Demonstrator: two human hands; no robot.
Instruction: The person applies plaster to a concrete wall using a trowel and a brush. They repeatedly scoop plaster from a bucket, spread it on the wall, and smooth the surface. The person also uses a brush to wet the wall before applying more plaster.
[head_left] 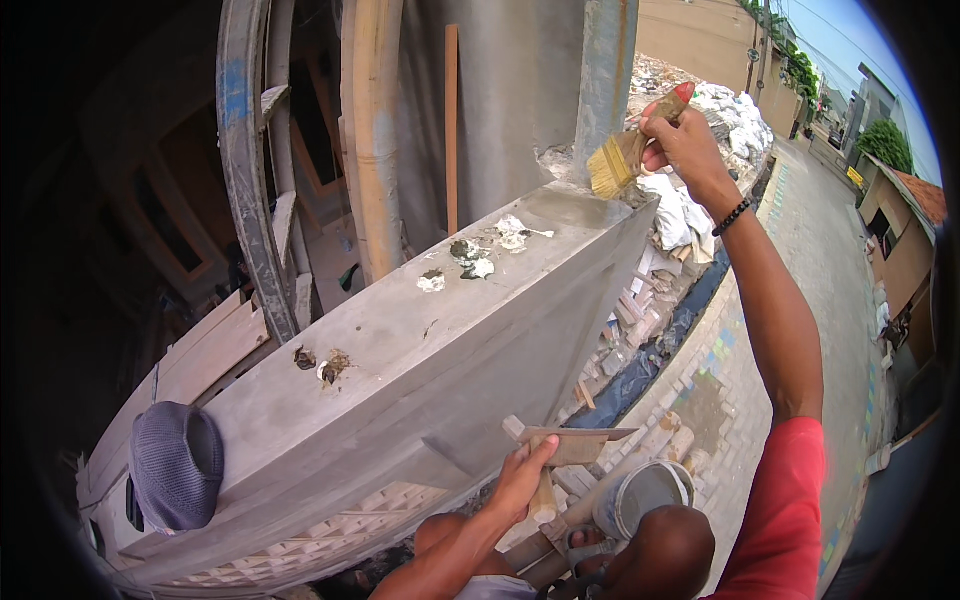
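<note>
The right hand [685, 140] is raised high and closed around the red handle of a wide paintbrush [625, 155]; its pale bristles point down and to the left and touch the far end of the grey cement wall top [420, 345], close to a grey pillar [605, 80]. A dark beaded bracelet [732, 216] sits on the right wrist, and the arm has a red sleeve [785, 510] at the shoulder. The left hand [520, 475] is much lower, at the near side face of the wall, and its fingers are closed on the handle of a wooden float [570, 445], a flat board that is held almost level just beside the wall face. The wall top is a long smooth surface that runs from the lower left to the upper right. On it lie some small white and dark lumps of mortar [478, 258] near the far end and a few brown bits [325, 365] nearer the middle. A grey knitted cap [175, 465] hangs over the near end of the wall. Below the left hand stands a grey bucket [645, 495], and beside it is the foot of the person in a sandal [585, 548]. Behind the wall are curved wooden frames [245, 160] and planks. To the right of the wall lie white sacks [735, 115] and rubble, then a paved street [820, 270] with houses.
</note>
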